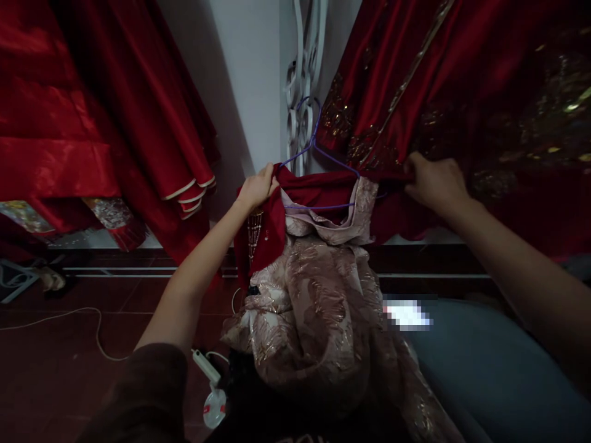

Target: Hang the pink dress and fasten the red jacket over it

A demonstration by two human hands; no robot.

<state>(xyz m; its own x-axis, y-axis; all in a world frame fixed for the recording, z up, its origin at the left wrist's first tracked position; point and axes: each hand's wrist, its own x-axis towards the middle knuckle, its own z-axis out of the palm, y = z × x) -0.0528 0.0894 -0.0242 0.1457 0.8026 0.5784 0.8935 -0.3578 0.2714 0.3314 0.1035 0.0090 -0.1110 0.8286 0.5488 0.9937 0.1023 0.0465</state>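
Note:
A purple hanger [333,161] carries a pink dress [318,289] with a shiny leaf pattern, which spreads down toward my body. Dark red cloth [314,184] runs across the hanger behind the dress's neckline. On its left side, where beaded tassels hang, my left hand [258,187] is closed on the red cloth. My right hand [436,181] pinches the other end out to the right, so the upper edge looks stretched between both hands. The hanger's hook sits by a white scrolled metal frame [302,123]; whether it hangs from it, I cannot tell.
Red garments [138,92] hang at the left, and red, gold-sequined ones [462,92] at the right. A white power strip [206,368] and a cable [98,332] lie on the reddish tiled floor. A rounded blue-grey surface [494,363] with a blurred bright patch fills the lower right.

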